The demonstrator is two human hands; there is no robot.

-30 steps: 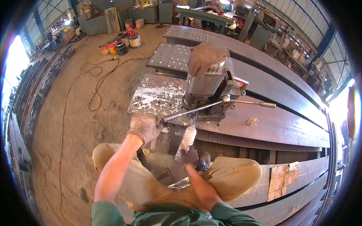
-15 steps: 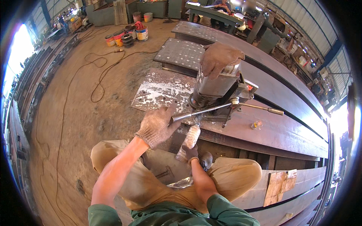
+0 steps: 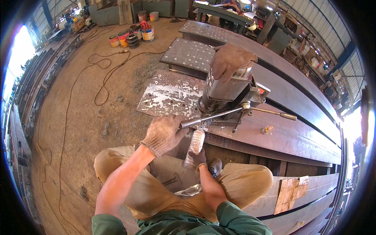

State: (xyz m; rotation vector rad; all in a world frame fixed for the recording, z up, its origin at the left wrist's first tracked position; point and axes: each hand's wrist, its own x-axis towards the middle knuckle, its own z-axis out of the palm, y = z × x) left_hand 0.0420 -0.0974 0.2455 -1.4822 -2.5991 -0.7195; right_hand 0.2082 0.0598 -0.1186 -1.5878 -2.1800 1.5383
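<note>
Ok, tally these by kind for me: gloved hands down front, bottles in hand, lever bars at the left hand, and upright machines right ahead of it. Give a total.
Gloved hands: 2, left hand and right hand
Bottles: 1, clear plastic bottle
Lever bars: 1, steel lever bar
Machines: 1, metal machine
Total: 5

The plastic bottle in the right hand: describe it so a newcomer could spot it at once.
Find the drill press with a brown glove draped over its top, standing on a steel beam. In the picture, just below its long metal lever, the right hand holds a plastic bottle, narrow end toward the drill. Pale and ribbed, it stands out from the dark steel.
</note>
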